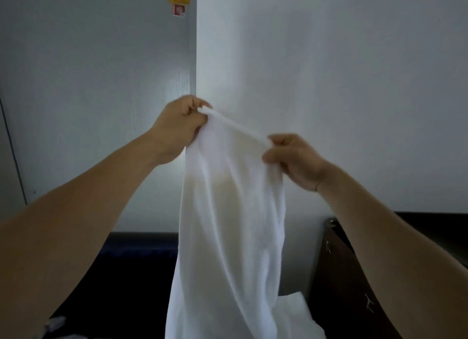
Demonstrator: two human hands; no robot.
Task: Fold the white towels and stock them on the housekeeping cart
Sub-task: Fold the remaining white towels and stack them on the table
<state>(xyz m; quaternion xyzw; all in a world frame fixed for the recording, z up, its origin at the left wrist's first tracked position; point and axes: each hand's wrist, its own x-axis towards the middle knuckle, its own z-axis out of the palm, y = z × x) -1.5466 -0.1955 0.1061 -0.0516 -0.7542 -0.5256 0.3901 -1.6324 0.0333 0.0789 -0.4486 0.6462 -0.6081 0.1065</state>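
Observation:
A white towel [228,224] hangs down in front of me, held up by its top edge. My left hand [177,126] pinches the upper left corner of that edge, a bit higher than the other side. My right hand [293,159] pinches the edge further right and lower. The cloth falls in loose folds to the bottom of the view. Another piece of white cloth [296,311] lies below, partly hidden behind the hanging towel. The housekeeping cart is not in view.
A pale wall [354,85] fills the background, with a grey door [88,85] on the left bearing a yellow and red sticker [178,4]. A dark wooden cabinet [342,275] stands at lower right. A dark blue surface [131,262] lies below left.

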